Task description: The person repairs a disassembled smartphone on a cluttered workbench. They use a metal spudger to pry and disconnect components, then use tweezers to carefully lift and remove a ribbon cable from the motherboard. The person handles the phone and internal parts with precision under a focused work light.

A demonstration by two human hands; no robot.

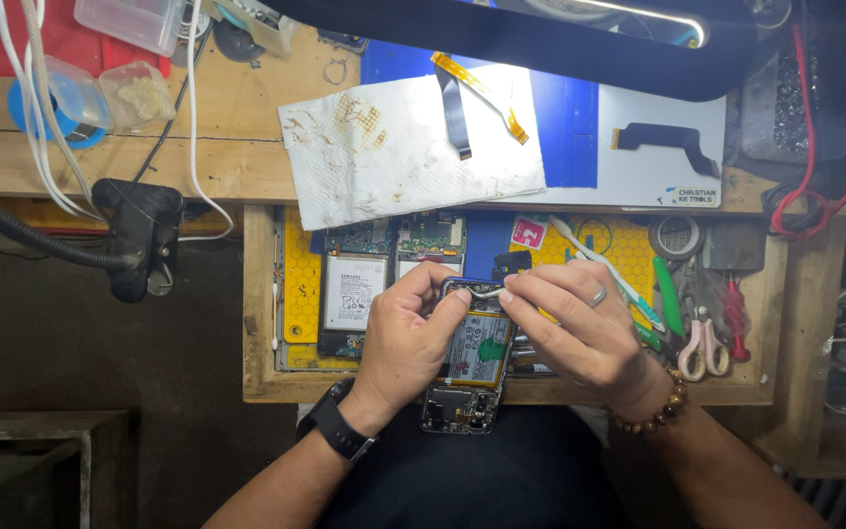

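Both hands work on an opened phone [470, 362] over the tray [264, 294].
Left hand [411, 333] grips the phone's side; right hand [580, 328] pinches a metal tool [483, 290] at its top edge.

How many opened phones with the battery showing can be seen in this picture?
2. One opened phone is held in the left hand and right hand. A second opened phone lies on the yellow mat in the drawer. The hands may hide others.
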